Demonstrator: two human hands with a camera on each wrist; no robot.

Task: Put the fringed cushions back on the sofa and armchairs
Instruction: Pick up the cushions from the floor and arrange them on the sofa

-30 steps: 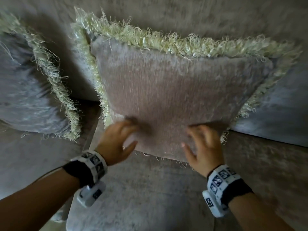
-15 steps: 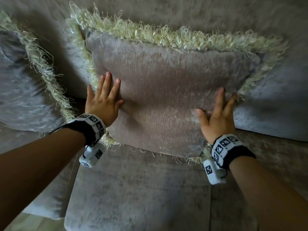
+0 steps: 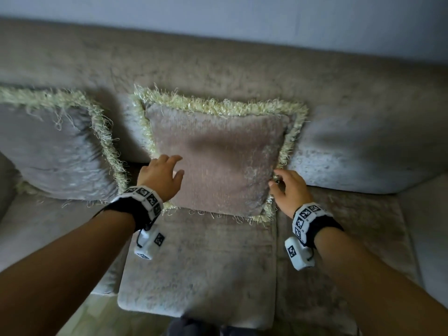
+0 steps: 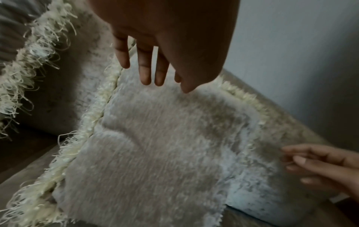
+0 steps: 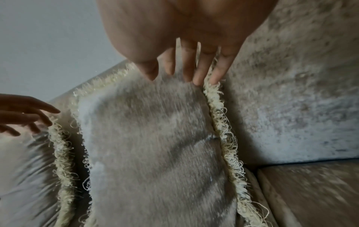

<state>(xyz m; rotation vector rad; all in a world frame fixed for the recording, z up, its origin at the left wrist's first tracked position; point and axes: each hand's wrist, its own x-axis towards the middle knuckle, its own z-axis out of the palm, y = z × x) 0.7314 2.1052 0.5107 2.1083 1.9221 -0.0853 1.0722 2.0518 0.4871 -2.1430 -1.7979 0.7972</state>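
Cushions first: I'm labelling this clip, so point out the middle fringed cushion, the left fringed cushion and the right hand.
middle fringed cushion [image 3: 218,161], head view, centre of its plush face.
left fringed cushion [image 3: 48,151], head view, its grey face.
right hand [image 3: 289,190], head view, back of the hand.

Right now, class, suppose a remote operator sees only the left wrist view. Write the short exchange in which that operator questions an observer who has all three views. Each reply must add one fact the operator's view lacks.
Operator: I see loose fringe at my far left. What does it belong to?
Observer: The head view shows a second fringed cushion. It leans on the sofa back, apart from the middle cushion.
Operator: Where exactly are the right hand's fingertips?
Observer: In the right wrist view, the right hand has straight fingers, and their tips are at the middle cushion's side fringe.
Operator: What does my cushion stand on?
Observer: In the head view, its lower edge rests on the seat cushion.
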